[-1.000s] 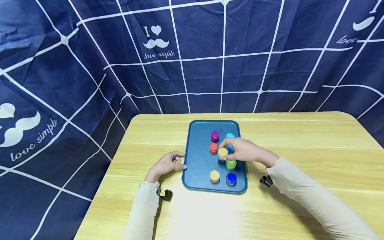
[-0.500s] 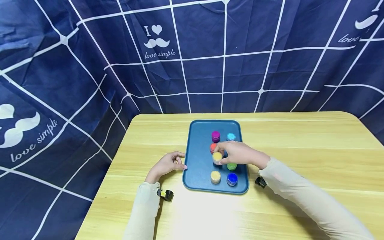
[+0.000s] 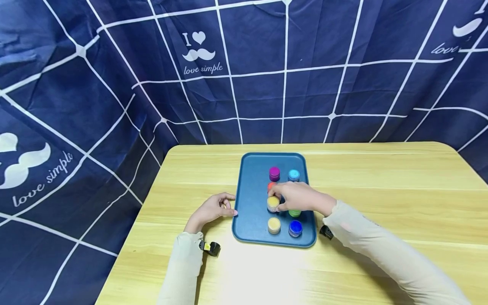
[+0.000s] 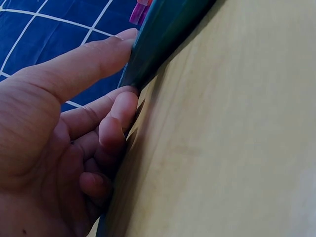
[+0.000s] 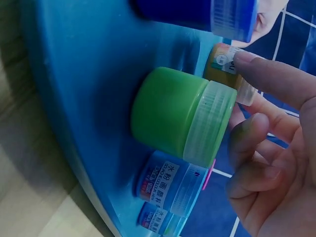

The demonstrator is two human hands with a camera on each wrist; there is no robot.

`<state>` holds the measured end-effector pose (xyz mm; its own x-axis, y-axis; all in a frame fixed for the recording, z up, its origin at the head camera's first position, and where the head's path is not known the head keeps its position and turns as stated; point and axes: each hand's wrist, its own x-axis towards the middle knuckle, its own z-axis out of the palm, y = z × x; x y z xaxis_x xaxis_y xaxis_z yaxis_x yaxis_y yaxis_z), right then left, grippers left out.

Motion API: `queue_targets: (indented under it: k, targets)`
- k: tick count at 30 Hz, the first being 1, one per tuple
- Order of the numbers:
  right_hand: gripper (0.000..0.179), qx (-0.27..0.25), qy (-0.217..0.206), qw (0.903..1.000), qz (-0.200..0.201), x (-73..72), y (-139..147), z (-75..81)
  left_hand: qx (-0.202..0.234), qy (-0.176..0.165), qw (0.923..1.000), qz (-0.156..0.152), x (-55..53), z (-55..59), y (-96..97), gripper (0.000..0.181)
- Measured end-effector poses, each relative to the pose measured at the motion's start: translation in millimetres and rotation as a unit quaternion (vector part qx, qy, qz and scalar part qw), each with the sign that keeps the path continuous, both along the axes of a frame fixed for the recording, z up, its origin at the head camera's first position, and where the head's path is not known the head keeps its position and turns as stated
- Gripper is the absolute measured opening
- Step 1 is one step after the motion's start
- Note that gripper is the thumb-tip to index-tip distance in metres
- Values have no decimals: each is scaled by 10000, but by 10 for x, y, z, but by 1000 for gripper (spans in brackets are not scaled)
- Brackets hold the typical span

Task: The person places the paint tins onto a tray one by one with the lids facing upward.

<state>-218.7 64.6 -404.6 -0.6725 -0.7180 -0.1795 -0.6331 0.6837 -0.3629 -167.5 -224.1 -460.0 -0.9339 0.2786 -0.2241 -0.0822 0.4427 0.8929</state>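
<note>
A yellow paint jar point(image 3: 273, 204) is pinched between the thumb and fingers of my right hand point(image 3: 301, 197), at the middle of the blue tray point(image 3: 249, 216). In the right wrist view, this jar point(image 5: 221, 74) appears behind a green paint jar point(image 5: 170, 116). Whether its base touches the tray is hard to tell. My left hand point(image 3: 209, 209) holds the tray's left rim, with thumb and index fingertips on the edge and the other fingers curled. A red jar point(image 3: 271, 186) is partly covered by my right fingers. Nearer me stands a pale yellow jar point(image 3: 273, 225).
A purple jar point(image 3: 274, 173) and a light blue jar point(image 3: 293, 175) stand toward the tray's far end. A dark blue jar point(image 3: 295, 228) is at the near right. Another blue jar point(image 5: 165, 180) shows in the right wrist view. The tray lies on a wooden table point(image 3: 366, 178).
My right hand has carried the yellow jar left and toward me, into line between the red and pale yellow jars. My left hand has stayed at the tray's rim.
</note>
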Motion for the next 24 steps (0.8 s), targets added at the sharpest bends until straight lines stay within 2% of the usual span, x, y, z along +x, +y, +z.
queue_targets:
  k: [10,18,24]
  targets:
    - [27,-98,43,9999,-26,-14,29,35,-36,-41,10000,37,9,1,18,55]
    - [24,-131,-81,9998,-138,14,16,5,-72,-78,9999,-33,39,108,52,53]
    - [24,-134,-146,9996,-176,23,4,-9,-70,-49,10000,22,17,4,16,54]
